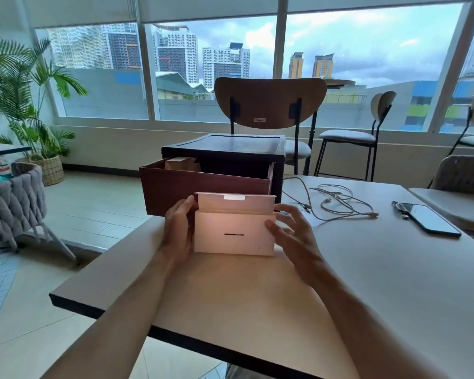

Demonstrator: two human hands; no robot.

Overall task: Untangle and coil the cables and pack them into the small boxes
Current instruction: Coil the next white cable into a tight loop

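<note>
Item 1: small white box, lower centre of frame, standing on a long edge on the table. Its long axis is running left to right, its slotted face is pointing at the camera, and its flap is standing open upward. The left hand is pressing flat against its left end, fingers straight. The right hand is pinching its right end, thumb in front.
Item 2: cables, lying tangled right of centre, apart from the box.
</note>
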